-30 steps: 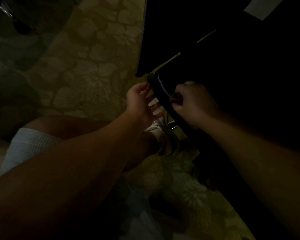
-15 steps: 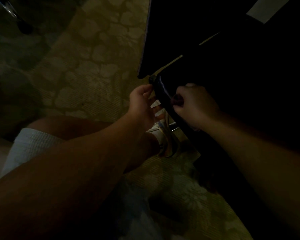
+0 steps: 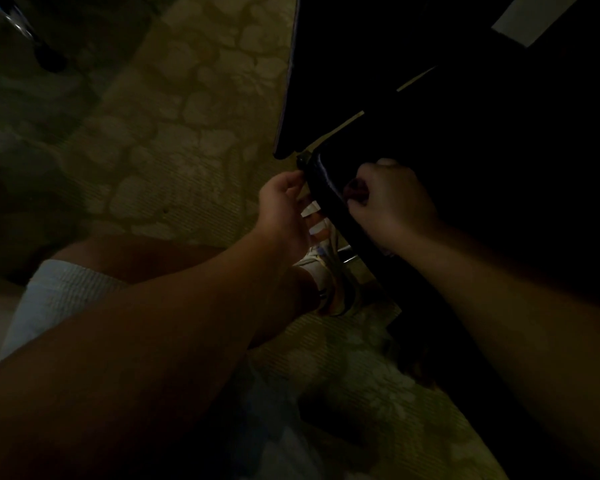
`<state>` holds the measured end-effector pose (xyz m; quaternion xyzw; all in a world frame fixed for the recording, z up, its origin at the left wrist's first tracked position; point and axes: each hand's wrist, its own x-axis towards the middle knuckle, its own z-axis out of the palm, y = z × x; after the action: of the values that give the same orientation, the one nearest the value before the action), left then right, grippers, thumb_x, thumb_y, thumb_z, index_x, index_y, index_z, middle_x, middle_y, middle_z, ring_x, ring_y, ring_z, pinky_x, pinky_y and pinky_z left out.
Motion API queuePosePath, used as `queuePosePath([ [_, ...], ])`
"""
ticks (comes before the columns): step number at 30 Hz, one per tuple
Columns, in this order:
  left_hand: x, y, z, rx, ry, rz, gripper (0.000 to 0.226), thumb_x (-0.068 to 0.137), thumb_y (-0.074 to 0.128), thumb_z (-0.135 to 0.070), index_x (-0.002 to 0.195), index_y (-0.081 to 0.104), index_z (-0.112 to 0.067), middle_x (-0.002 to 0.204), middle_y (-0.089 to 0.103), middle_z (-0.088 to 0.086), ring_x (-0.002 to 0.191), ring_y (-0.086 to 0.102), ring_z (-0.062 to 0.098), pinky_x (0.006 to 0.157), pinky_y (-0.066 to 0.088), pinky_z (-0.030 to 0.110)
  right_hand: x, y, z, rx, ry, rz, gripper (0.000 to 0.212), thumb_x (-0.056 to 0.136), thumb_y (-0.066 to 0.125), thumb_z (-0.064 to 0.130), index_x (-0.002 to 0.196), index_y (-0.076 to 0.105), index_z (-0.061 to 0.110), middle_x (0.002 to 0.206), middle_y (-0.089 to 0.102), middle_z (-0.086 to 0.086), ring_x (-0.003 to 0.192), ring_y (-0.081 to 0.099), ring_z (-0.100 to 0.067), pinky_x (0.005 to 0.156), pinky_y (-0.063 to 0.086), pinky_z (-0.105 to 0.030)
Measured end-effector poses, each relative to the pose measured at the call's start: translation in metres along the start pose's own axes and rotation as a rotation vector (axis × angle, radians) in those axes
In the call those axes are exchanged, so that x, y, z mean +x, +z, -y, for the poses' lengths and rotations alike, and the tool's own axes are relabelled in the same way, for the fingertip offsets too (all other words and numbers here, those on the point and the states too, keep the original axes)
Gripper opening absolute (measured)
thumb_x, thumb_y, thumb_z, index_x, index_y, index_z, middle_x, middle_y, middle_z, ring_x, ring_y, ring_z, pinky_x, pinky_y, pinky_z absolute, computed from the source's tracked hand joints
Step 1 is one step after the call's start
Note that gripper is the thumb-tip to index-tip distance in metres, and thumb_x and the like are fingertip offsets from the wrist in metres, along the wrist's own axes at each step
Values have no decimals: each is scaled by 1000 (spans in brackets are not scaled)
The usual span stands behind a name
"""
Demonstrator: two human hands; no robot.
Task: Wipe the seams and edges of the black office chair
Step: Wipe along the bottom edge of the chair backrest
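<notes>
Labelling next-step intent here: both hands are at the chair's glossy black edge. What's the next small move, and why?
Probably slide the right hand a little further down the glossy black curved chair edge. Its fingers are curled round something dark, too dim to identify, pressed against that edge, while the left hand pinches the edge near its upper corner, seemingly steadying it. The stretch below, toward the pale sneaker, looks unreached.

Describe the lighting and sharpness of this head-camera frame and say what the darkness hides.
Head view: very dim and underexposed. The black chair merges into shadow, only a faint sheen along its curved edge. The left hand and right hand look soft, so whether the right hand holds a cloth cannot be told. The patterned carpet is the best-lit area, and the corners fall off to dark.
</notes>
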<state>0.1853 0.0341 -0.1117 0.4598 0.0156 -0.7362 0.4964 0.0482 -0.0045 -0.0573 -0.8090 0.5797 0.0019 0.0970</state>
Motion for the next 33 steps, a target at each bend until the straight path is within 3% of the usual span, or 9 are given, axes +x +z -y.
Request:
queuePosePath([
  [3, 0, 0, -1, 14, 14, -10, 37, 95, 42, -40, 120, 67, -28, 131, 64, 5, 118, 60, 31, 106, 39, 51, 1, 2, 1, 4, -81, 53, 22, 91, 66, 25, 108, 64, 11, 116, 55, -9, 102, 57, -27, 70, 39, -27],
  [6, 2, -2, -1, 5, 3, -26, 41, 94, 43, -40, 126, 65, -28, 132, 64, 4, 118, 60, 32, 104, 40, 52, 5, -2, -3, 21, 58, -63, 23, 91, 65, 25, 109, 63, 10, 119, 56, -12, 105, 58, -29, 71, 41, -27],
  [10, 4, -4, 1, 18, 14, -27, 41, 94, 43, -39, 127, 64, -29, 132, 64, 3, 117, 61, 31, 103, 41, 53, 1, 1, 3, -16, -79, 45, 26, 91, 66, 25, 111, 63, 10, 118, 55, -11, 105, 56, -28, 73, 43, -30],
  [14, 5, -6, 3, 16, 9, -21, 42, 94, 43, -38, 129, 64, -30, 133, 63, 2, 118, 61, 31, 101, 43, 54, 5, -2, -3, 10, 13, -67, 21, 90, 66, 25, 105, 63, 10, 115, 57, -12, 101, 58, -28, 68, 36, -27],
  [18, 5, -7, 3, 1, 2, -9, 39, 95, 43, -38, 126, 65, -31, 133, 63, 1, 119, 60, 30, 106, 39, 55, 2, 1, 1, -6, -89, 36, 23, 90, 66, 25, 108, 63, 10, 115, 56, -10, 101, 57, -27, 70, 37, -26],
  [22, 5, -7, 3, -15, -10, -16, 43, 94, 42, -39, 129, 65, -29, 134, 63, 1, 119, 60, 31, 107, 38, 56, 7, -3, -5, 10, 46, -96, 22, 91, 65, 26, 106, 62, 11, 117, 57, -11, 102, 58, -27, 68, 35, -26],
  [26, 4, -7, 5, -20, 11, -24, 43, 93, 42, -41, 124, 68, -27, 130, 65, 2, 119, 60, 32, 108, 37, 56, 2, 0, 4, -33, -111, 48, 26, 92, 65, 25, 114, 60, 11, 119, 53, -9, 106, 55, -26, 74, 43, -30],
  [30, 5, -6, 4, -33, 4, -34, 48, 93, 42, -42, 131, 66, -25, 131, 66, 3, 119, 61, 33, 108, 37, 57, 8, -1, 1, 20, 41, -64, 23, 92, 64, 25, 111, 61, 12, 121, 55, -11, 104, 57, -28, 69, 39, -28],
  [33, 5, -6, 5, -40, 4, -31, 47, 94, 40, -42, 128, 67, -26, 132, 66, 4, 120, 60, 33, 109, 37, 56, 4, 5, 7, 0, -9, -15, 24, 93, 64, 25, 112, 60, 12, 122, 54, -11, 106, 57, -29, 71, 39, -28],
])
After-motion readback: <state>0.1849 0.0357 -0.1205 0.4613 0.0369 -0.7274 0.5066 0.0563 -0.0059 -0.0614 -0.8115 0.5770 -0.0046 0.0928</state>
